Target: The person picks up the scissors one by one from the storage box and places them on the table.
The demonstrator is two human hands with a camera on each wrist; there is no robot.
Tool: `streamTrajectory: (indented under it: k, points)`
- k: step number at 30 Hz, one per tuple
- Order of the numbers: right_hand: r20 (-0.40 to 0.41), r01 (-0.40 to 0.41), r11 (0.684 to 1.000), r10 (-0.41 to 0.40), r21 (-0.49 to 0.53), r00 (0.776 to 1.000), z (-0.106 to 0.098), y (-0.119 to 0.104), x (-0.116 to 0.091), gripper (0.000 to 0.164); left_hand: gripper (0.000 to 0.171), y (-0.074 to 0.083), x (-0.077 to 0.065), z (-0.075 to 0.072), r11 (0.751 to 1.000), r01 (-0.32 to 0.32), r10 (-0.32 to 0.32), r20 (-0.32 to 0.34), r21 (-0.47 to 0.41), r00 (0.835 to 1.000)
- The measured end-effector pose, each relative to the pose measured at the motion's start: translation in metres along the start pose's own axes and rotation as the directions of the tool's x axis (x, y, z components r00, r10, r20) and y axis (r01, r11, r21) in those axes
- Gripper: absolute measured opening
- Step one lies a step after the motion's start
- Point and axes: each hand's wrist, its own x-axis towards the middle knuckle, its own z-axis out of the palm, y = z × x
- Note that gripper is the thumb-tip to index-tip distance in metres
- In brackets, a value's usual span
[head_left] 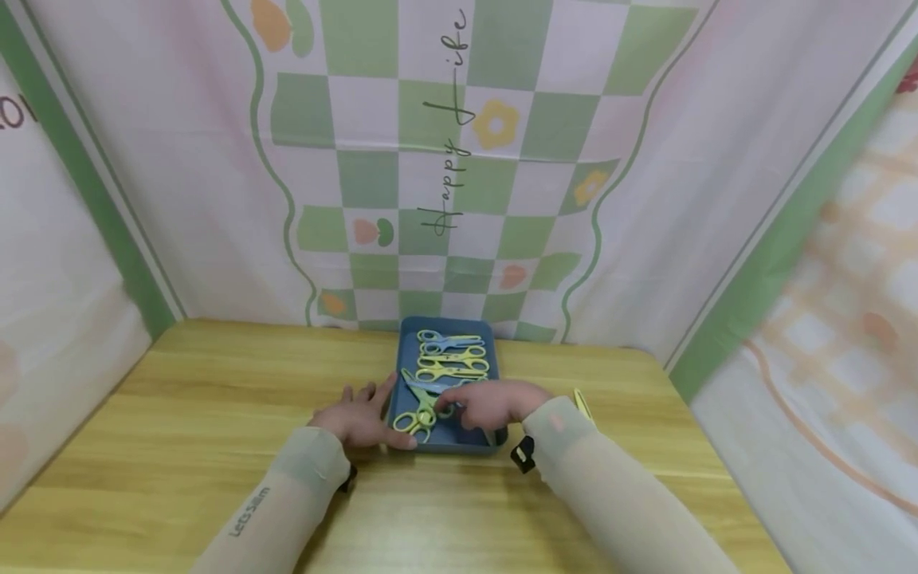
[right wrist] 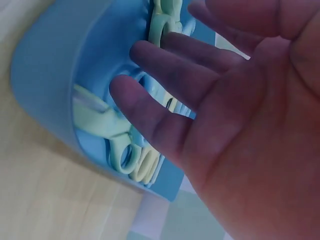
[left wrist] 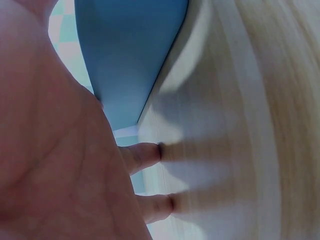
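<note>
A blue tray (head_left: 452,448) holds several small scissors. Blue scissors (head_left: 452,343) lie at its far end, with yellow scissors (head_left: 453,373) below them. Green scissors (head_left: 417,389) lie aslant near the left wall, their yellow-green handles toward the near-left corner. My left hand (head_left: 362,418) rests with spread fingers against the tray's left side, thumb at the near-left corner. Over the tray's near half, my right hand (head_left: 491,405) reaches its index finger to the green scissors' handles. Its other fingers are loosely bent above light-green scissors (right wrist: 97,120), partly hidden in the head view.
On the wooden table (head_left: 215,399), a yellow item (head_left: 583,405) lies right of the tray, partly behind the right wrist. A checkered cloth (head_left: 437,159) hangs just behind the table, and further cloths hang at both sides.
</note>
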Motion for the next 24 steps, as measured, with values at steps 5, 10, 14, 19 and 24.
streamTrajectory:
  k: [5, 10, 14, 19, 24]
  points:
    - [-0.114, -0.002, 1.0, -0.001, -0.024, 0.994, -0.007, 0.004, -0.001, 0.043, 0.119, 0.0, 0.0, 0.001, 1.0, -0.007, 0.007, -0.005, 0.003, 1.0]
    - [-0.17, -0.077, 0.99, 0.057, -0.116, 0.984, -0.01, 0.004, -0.001, 0.044, 0.12, 0.0, 0.0, 0.001, 1.0, -0.006, 0.006, -0.007, -0.002, 1.0]
    - [-0.123, -0.115, 0.977, 0.093, -0.179, 0.988, -0.007, 0.002, 0.0, 0.047, 0.12, 0.0, 0.0, 0.001, 1.0, -0.008, 0.008, -0.008, 0.002, 1.0]
    - [-0.142, -0.089, 0.98, 0.064, -0.18, 0.988, -0.007, -0.001, 0.002, 0.044, 0.12, -0.001, 0.002, 0.002, 1.0, -0.005, 0.005, -0.007, 0.004, 1.0]
    - [-0.227, -0.128, 0.977, 0.087, -0.173, 0.97, -0.016, 0.002, 0.009, 0.036, 0.121, 0.0, 0.0, -0.001, 1.0, -0.001, 0.001, 0.003, 0.0, 1.0]
